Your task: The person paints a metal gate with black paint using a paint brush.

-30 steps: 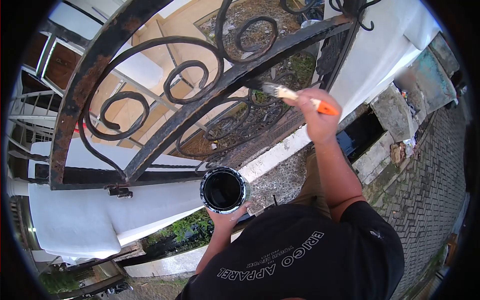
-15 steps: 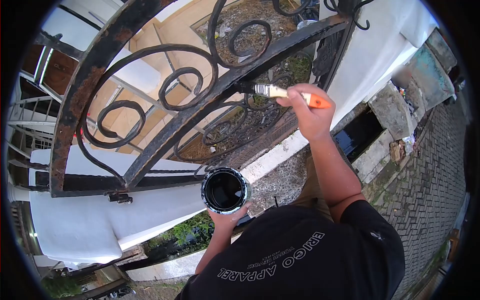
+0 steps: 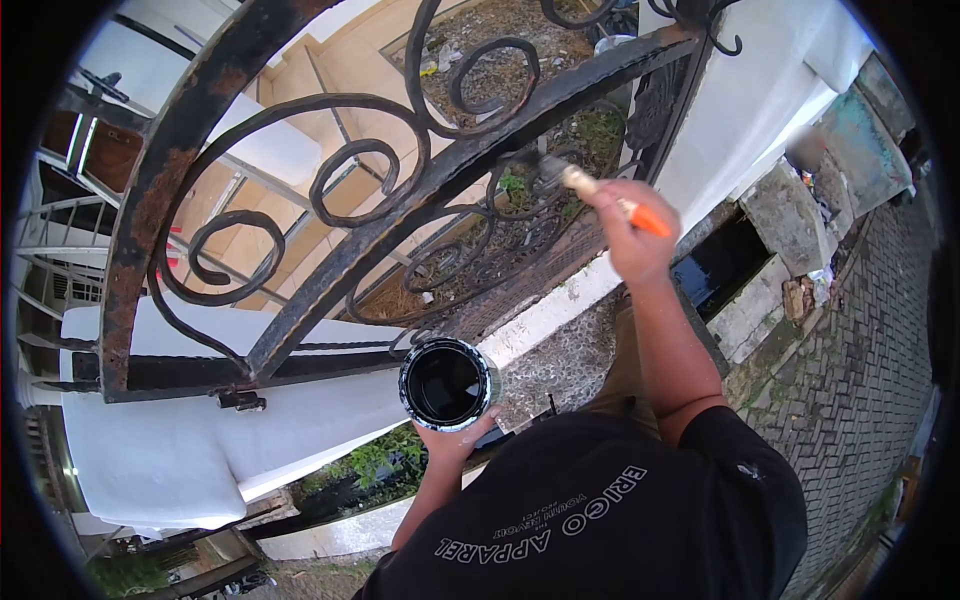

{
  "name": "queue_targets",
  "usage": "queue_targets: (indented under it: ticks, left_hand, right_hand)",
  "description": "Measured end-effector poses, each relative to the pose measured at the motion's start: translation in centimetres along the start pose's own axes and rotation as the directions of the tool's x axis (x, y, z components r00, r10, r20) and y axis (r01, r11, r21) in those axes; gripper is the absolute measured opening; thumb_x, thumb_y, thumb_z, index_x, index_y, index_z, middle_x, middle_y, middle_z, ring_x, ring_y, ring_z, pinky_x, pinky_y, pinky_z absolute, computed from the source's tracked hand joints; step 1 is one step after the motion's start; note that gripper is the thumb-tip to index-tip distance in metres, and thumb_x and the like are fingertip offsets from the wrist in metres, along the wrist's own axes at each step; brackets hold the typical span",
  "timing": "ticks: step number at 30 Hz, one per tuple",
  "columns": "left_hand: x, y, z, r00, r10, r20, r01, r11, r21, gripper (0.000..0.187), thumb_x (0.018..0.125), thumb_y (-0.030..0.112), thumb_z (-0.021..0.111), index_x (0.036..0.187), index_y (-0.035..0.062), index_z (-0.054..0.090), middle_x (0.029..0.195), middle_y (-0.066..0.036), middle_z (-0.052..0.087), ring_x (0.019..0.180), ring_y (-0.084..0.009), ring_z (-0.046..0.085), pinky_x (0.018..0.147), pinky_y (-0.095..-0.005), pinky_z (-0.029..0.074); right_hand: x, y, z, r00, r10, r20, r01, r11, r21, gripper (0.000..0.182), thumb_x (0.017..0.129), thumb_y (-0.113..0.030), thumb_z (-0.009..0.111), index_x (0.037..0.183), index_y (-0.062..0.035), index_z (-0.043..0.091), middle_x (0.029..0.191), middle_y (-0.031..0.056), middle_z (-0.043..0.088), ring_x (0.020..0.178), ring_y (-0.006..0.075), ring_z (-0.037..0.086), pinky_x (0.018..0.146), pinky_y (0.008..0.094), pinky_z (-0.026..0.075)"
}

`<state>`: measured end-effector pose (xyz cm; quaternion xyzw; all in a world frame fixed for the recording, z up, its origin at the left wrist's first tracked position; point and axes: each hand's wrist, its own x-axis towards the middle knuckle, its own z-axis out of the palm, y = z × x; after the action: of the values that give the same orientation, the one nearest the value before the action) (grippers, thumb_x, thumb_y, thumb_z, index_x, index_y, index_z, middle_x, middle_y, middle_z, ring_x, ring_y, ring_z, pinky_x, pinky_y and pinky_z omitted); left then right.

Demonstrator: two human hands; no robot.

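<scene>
- Head view: A person in a black T-shirt with pale lettering works at an ornate black metal gate, the two bare hands well apart, each clamped on its own item.
- The right hand grips a flat paintbrush with an orange-tipped, pale handle, its dark bristles aimed at the lower edge of the gate's straight slanting bar; the blur leaves contact impossible to tell.
- The left hand clasps a round, open can of black paint from below and the side, its mouth facing up and its rim smeared, near the gate's bottom edge.
- Curled black metal scrolls fill the space between the slanting bar and a broad curved bar patched with brown rust along the gate's outer edge.
- A smooth white wall runs below the gate, with grey block paving at the far right.
</scene>
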<state>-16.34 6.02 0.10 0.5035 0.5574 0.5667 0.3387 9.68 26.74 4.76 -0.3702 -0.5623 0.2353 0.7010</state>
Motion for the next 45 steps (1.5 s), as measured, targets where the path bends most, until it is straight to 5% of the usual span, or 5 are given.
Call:
queue_targets:
  ticks: [20, 36, 38, 41, 45]
  left_hand:
    - [-2.0, 0.0, -1.8, 0.999, -0.033, 0.023, 0.032, 0.998, 0.047, 0.108, 0.058, 0.023, 0.096, 0.144, 0.0021, 0.034, 0.137, -0.016, 0.053, 0.128, -0.0267, 0.054, 0.109, -0.0420, 0.043]
    - [-4.7, -1.5, -3.4, 0.995, -0.102, 0.002, 0.101, 0.991, 0.091, 0.114, 0.059, 0.032, 0.096, 0.146, 0.0008, 0.029, 0.139, -0.017, 0.050, 0.128, -0.0276, 0.052, 0.109, -0.0410, 0.043]
    - [-5.5, -2.1, -3.7, 0.989, -0.149, 0.011, 0.147, 0.983, 0.107, 0.114, 0.059, 0.031, 0.096, 0.146, 0.0010, 0.030, 0.139, -0.017, 0.050, 0.128, -0.0274, 0.052, 0.108, -0.0404, 0.043]
    - [-5.5, -2.2, -3.7, 0.999, -0.043, -0.028, 0.047, 0.989, 0.137, 0.110, 0.059, 0.029, 0.096, 0.145, 0.0009, 0.033, 0.137, -0.016, 0.052, 0.126, -0.0268, 0.053, 0.107, -0.0402, 0.043]
    - [-5.7, -1.4, -4.0, 0.947, -0.322, 0.007, 0.321, 0.945, 0.057, 0.113, 0.057, 0.033, 0.097, 0.144, 0.0010, 0.033, 0.137, -0.016, 0.051, 0.126, -0.0281, 0.053, 0.107, -0.0408, 0.043]
  right_hand:
    - [-2.8, -2.1, 0.4, 0.964, -0.200, -0.173, 0.201, 0.980, -0.014, 0.006, 0.085, 0.002, 0.065, 0.087, 0.0006, 0.070, 0.078, 0.0105, 0.070, 0.060, 0.0155, 0.061, 0.056, 0.0277, 0.046]
    - [-0.4, -17.5, 0.5, 0.644, -0.498, 0.580, 0.545, 0.831, 0.108, 0.028, 0.068, -0.027, 0.089, 0.080, -0.0084, 0.072, 0.069, 0.0020, 0.068, 0.052, 0.0152, 0.064, 0.043, 0.0239, 0.041]
    - [1.0, -17.2, 2.3, 0.456, -0.853, 0.256, 0.665, 0.517, 0.539, 0.066, 0.070, -0.066, 0.071, 0.132, -0.0608, 0.047, 0.078, 0.0156, 0.064, 0.058, 0.0256, 0.059, 0.054, 0.0314, 0.049]
    - [-0.7, -18.6, -0.6, 0.629, -0.332, 0.703, 0.134, 0.937, 0.322, 0.027, 0.067, -0.013, 0.085, 0.086, -0.0107, 0.065, 0.065, 0.0032, 0.058, 0.048, 0.0157, 0.055, 0.040, 0.0272, 0.037]
    - [0.9, -18.9, 0.1, 0.416, -0.547, 0.727, 0.402, 0.827, 0.392, 0.025, 0.069, -0.019, 0.084, 0.077, -0.0087, 0.062, 0.065, 0.0034, 0.059, 0.048, 0.0139, 0.055, 0.040, 0.0275, 0.038]
